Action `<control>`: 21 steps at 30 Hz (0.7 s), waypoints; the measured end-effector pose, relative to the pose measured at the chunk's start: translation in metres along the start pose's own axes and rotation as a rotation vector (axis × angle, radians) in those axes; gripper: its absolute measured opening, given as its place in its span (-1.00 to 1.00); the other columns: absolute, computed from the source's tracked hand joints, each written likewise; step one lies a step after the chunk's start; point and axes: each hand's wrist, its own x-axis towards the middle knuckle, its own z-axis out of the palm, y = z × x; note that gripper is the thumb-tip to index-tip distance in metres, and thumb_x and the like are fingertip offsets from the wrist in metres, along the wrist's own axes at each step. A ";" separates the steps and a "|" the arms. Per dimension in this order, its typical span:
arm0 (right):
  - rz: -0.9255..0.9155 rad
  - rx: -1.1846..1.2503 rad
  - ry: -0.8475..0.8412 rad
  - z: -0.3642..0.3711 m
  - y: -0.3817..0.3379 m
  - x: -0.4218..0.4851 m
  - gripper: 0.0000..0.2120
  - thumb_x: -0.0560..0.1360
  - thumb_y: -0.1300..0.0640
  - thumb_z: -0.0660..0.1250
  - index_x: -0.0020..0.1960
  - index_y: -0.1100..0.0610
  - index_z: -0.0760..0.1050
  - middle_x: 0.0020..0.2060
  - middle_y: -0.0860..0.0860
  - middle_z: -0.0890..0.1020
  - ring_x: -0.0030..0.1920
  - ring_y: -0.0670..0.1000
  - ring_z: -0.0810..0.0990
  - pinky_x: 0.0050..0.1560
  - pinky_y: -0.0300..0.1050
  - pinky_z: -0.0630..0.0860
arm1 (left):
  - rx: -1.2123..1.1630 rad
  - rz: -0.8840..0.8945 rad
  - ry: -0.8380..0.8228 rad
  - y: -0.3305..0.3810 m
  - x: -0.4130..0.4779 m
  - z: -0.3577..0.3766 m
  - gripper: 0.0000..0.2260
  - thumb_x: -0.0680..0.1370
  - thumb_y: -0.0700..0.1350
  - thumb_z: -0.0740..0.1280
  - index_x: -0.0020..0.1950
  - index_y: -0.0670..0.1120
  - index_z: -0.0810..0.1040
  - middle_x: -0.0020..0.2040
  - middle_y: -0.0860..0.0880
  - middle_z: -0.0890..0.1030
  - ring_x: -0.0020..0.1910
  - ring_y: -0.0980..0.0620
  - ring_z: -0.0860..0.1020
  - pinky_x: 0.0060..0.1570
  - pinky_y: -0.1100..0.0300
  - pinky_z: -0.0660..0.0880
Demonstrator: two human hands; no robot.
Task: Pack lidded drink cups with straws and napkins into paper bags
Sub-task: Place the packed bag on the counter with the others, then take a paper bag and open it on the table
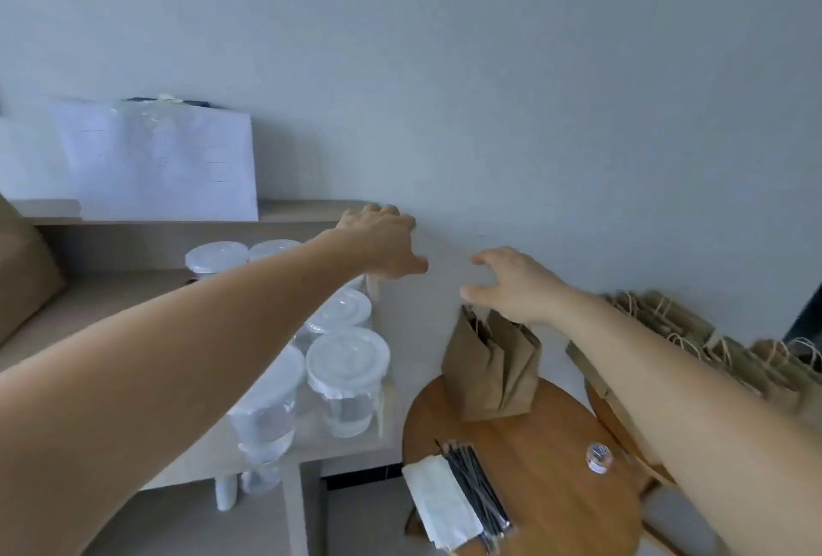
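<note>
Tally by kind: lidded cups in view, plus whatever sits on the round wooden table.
Lidded cups: 5 in view, more may be hidden
Standing paper bag: 1
Straw bundle: 1
Napkin stack: 1
Small round pot: 1
Total: 9

brown bag [491, 371], black straws [473, 491], white napkins [438, 500]

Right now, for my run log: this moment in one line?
left hand open; right hand open over brown paper bag; clear lidded plastic cups unpacked; black straws, white napkins on round wooden table
</note>
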 end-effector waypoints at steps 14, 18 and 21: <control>0.176 0.056 -0.074 0.008 0.211 0.010 -0.38 0.58 -0.19 0.22 0.53 0.09 0.23 0.49 0.07 0.27 0.42 0.11 0.32 0.34 0.02 0.36 | -0.052 0.038 -0.187 0.174 0.138 0.100 -0.37 0.51 0.28 0.22 0.49 -0.01 0.29 0.40 -0.09 0.39 0.37 -0.17 0.34 0.23 -0.09 0.36; 0.210 0.096 -0.102 0.021 0.256 0.048 -0.35 0.57 -0.19 0.24 0.54 0.10 0.21 0.51 0.07 0.25 0.46 0.09 0.29 0.37 -0.02 0.31 | -0.109 0.069 -0.237 0.192 0.191 0.134 -0.37 0.50 0.25 0.24 0.49 -0.01 0.27 0.40 -0.09 0.39 0.36 -0.18 0.34 0.22 -0.09 0.37; 0.224 0.104 -0.127 0.031 0.288 0.078 -0.35 0.56 -0.18 0.26 0.53 0.10 0.23 0.50 0.07 0.27 0.47 0.09 0.28 0.37 -0.03 0.28 | -0.142 0.082 -0.257 0.205 0.226 0.154 -0.38 0.50 0.25 0.23 0.49 0.00 0.28 0.40 -0.09 0.39 0.37 -0.17 0.34 0.25 -0.10 0.36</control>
